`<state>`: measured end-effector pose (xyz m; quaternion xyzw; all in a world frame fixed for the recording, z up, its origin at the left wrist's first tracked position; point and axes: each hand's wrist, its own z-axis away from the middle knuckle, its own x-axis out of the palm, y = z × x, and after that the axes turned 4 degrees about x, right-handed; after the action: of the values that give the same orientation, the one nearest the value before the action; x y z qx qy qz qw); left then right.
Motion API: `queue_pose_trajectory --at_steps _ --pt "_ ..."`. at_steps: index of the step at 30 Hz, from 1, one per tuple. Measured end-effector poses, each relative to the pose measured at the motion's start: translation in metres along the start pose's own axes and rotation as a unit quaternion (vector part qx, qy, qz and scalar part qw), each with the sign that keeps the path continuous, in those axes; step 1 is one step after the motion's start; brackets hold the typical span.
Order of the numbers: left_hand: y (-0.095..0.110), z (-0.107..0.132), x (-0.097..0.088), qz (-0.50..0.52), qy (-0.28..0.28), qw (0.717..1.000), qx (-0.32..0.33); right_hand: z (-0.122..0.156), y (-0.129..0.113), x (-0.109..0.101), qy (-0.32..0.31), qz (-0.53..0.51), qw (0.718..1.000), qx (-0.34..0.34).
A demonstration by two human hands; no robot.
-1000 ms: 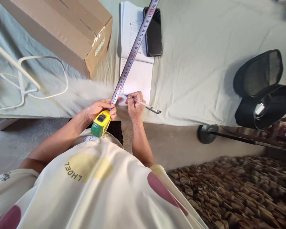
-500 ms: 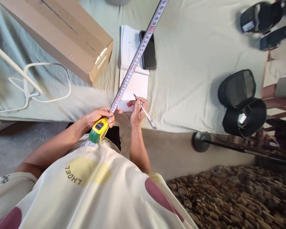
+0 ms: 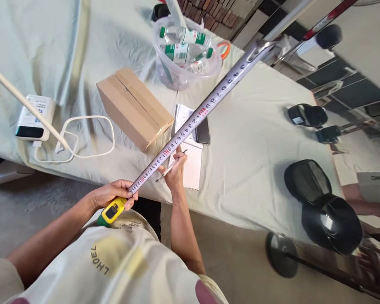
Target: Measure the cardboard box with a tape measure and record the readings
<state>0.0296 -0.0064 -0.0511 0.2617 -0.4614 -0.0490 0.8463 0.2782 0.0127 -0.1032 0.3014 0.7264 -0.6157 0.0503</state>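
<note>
My left hand point(image 3: 115, 193) is closed round the mouth of a yellow and green tape measure point(image 3: 114, 209), close to my shirt. Its long blade point(image 3: 158, 161) is drawn out and slants up to the right over the table, its far end beside a grey metal pole point(image 3: 288, 19). My right hand point(image 3: 175, 174) grips a slim pale pen point(image 3: 170, 166), with the index finger reaching up to the blade. Beneath that hand lies an open notebook point(image 3: 193, 171), its upper page partly hidden by the blade. A black phone point(image 3: 203, 131) rests on the notebook's upper right edge.
Left of the notebook is a cardboard box point(image 3: 133, 112). Farther left sit a white power bank point(image 3: 36, 118) and a looped cable point(image 3: 113, 137). A clear tub point(image 3: 164, 78) of bottles stands behind; black caps point(image 3: 308, 181) lie at the right on the cloth-covered table point(image 3: 247, 169).
My view has swung up, bringing the tub and blade's end into sight. My right hand has moved left and farther up the notebook, up to the blade. The tape measure stays in my left hand.
</note>
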Motion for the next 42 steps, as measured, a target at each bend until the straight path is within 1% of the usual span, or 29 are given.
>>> queue_pose_trajectory --at_steps 4,7,10,12,15,19,23,27,33,37,40,42 --pt "-0.001 0.015 -0.007 0.013 0.044 0.998 0.038 -0.028 -0.001 0.032 -0.011 0.002 0.998 -0.059" --pt "0.0 0.027 -0.012 0.022 0.074 0.995 0.058 -0.044 0.0 0.05 -0.01 0.009 0.996 -0.086" --pt "0.002 0.039 -0.019 0.016 0.105 0.992 0.068 -0.053 -0.001 0.06 -0.006 -0.008 0.996 -0.086" --pt "0.004 0.046 -0.022 0.007 0.123 0.99 0.07 -0.058 -0.002 0.061 -0.007 -0.039 0.995 -0.094" --pt "0.006 0.058 -0.027 -0.001 0.15 0.986 0.073 -0.064 0.0 0.051 -0.026 -0.064 0.99 -0.121" --pt "0.004 0.074 -0.034 -0.022 0.188 0.981 0.052 -0.074 0.005 0.026 -0.048 -0.043 0.987 -0.145" --pt "-0.006 0.089 -0.048 -0.055 0.196 0.979 0.02 -0.083 0.005 0.003 -0.035 -0.03 0.981 -0.188" --pt "-0.016 0.099 -0.055 -0.087 0.206 0.975 0.006 -0.085 0.003 -0.01 -0.013 -0.035 0.975 -0.217" --pt "-0.019 0.102 -0.053 -0.115 0.233 0.966 0.004 -0.084 0.001 -0.015 -0.008 -0.003 0.985 -0.171" --pt "-0.019 0.099 -0.058 -0.131 0.245 0.96 0.028 -0.083 -0.003 -0.015 0.008 -0.011 0.986 -0.169" --pt "-0.017 0.099 -0.063 -0.148 0.236 0.96 0.04 -0.083 -0.01 -0.02 -0.009 -0.043 0.987 -0.155" --pt "-0.013 0.099 -0.063 -0.162 0.224 0.96 0.041 -0.081 -0.014 -0.025 -0.033 -0.072 0.989 -0.122"
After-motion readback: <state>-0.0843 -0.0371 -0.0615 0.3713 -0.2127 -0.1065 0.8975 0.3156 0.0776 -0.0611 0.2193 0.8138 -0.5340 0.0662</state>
